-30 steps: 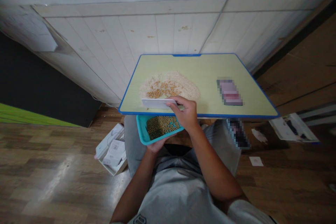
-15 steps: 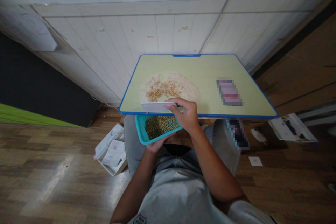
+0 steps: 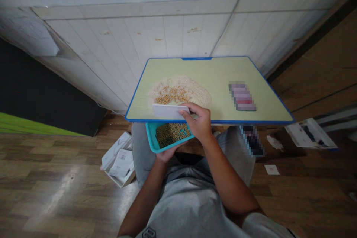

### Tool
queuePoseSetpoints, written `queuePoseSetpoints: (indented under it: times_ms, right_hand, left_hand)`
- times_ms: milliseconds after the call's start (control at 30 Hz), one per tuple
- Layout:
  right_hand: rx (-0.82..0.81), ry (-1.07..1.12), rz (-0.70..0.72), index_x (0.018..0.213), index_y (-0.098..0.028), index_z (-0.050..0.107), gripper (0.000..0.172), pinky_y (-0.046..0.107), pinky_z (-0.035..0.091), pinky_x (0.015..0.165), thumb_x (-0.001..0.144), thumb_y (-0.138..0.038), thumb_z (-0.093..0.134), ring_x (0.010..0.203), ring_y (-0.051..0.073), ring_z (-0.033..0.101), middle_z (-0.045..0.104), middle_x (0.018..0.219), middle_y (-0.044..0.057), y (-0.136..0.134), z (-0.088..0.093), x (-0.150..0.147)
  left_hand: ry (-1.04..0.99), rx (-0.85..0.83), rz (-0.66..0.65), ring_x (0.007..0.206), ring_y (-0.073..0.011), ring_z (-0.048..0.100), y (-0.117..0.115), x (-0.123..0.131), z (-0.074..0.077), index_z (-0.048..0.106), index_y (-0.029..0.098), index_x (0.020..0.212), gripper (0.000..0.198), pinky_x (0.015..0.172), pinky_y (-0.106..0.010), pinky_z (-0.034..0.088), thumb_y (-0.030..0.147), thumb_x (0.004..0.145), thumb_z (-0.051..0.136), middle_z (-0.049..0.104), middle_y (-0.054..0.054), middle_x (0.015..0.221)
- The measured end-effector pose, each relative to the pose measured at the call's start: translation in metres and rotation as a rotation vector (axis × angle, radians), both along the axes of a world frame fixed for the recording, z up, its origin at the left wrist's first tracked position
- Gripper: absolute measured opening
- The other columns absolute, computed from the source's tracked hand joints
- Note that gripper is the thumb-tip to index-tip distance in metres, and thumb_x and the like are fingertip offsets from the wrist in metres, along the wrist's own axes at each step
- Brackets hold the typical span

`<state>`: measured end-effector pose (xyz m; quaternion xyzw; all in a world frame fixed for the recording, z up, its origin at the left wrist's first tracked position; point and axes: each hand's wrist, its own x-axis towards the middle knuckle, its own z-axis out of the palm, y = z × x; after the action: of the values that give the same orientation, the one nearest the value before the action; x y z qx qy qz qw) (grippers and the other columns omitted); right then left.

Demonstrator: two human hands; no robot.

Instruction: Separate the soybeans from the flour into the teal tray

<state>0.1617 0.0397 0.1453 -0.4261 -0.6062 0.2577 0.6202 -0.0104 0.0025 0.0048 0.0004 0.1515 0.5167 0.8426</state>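
Note:
My right hand (image 3: 199, 121) pinches the end of a flat white card (image 3: 169, 111), standing on its long edge near the front of the small table (image 3: 220, 72). Beyond the card lie golden, soybean-like beans (image 3: 166, 99), amid a wide patch of pale, rice-like grains (image 3: 200, 95). Below the table's front edge, my left hand (image 3: 167, 154) grips a teal plastic tub (image 3: 152, 139) from underneath; some of its fingers are hidden by the tub. Many similar beans (image 3: 177, 132) and a few teal spots show inside the tub.
A pixelated, phone-like object (image 3: 242, 96) rests on the right side of the table. Another blurred dark object (image 3: 252, 141) lies by my right thigh. An open white box (image 3: 118, 160) with papers sits on the wooden floor (image 3: 69, 178). A panelled wall (image 3: 111, 44) rises behind.
The white card in my right hand has shifted slightly right and tilted so more of its face shows. The tub has moved slightly right in my left hand.

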Motion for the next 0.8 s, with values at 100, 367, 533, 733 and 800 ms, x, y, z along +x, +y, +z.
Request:
queuePoseSetpoints:
  times_ms: [100,367,533,733,800]
  right_hand:
    - [-0.015,0.003,-0.021,0.094,-0.024,0.083,0.012,0.032,0.064,0.079,0.09,-0.03,0.074,0.084,0.018,0.079,0.085,0.093,0.002,0.0,-0.0012,0.0024]
    - [-0.024,0.015,-0.052,0.095,-0.026,0.083,0.014,0.033,0.064,0.077,0.089,-0.033,0.073,0.084,0.018,0.079,0.085,0.093,0.001,0.0017,-0.003,0.0064]
    - [-0.029,0.015,-0.045,0.096,-0.026,0.083,0.015,0.033,0.064,0.077,0.089,-0.035,0.073,0.084,0.018,0.079,0.085,0.093,0.001,0.0016,-0.0033,0.0057]
    - [-0.04,0.023,-0.068,0.096,-0.026,0.082,0.015,0.034,0.063,0.076,0.089,-0.037,0.074,0.084,0.019,0.078,0.085,0.094,0.002,0.0021,-0.0037,0.0074]
    - [-0.032,0.028,-0.072,0.095,-0.026,0.082,0.014,0.033,0.063,0.076,0.089,-0.036,0.074,0.082,0.018,0.078,0.085,0.093,0.001,0.0025,-0.0036,0.0079]
  left_hand:
    - [-0.033,0.017,-0.018,0.167,-0.043,0.008,0.0006,-0.0006,-0.0025,0.046,0.029,0.164,0.07,0.123,-0.085,0.006,0.064,0.106,0.027,0.032,-0.01,0.177]
    - [-0.07,0.091,-0.06,0.169,-0.0344,-0.001,-0.0022,-0.0001,-0.0098,0.04,0.035,0.167,0.069,0.129,-0.076,0.0,0.064,0.106,0.024,0.023,0.0,0.181]
    - [-0.06,0.084,-0.058,0.169,-0.0336,0.001,-0.0032,0.0017,-0.0065,0.044,0.036,0.165,0.067,0.13,-0.074,0.001,0.063,0.107,0.023,0.025,0.001,0.18]
    - [-0.045,0.052,-0.062,0.169,-0.0368,-0.003,-0.0032,0.0015,-0.0045,0.042,0.032,0.166,0.07,0.127,-0.078,-0.005,0.064,0.107,0.021,0.023,-0.001,0.181]
    - [-0.045,0.05,-0.057,0.169,-0.0362,-0.002,-0.0036,0.0024,-0.0026,0.042,0.029,0.166,0.071,0.128,-0.077,-0.004,0.064,0.107,0.02,0.024,-0.003,0.18]
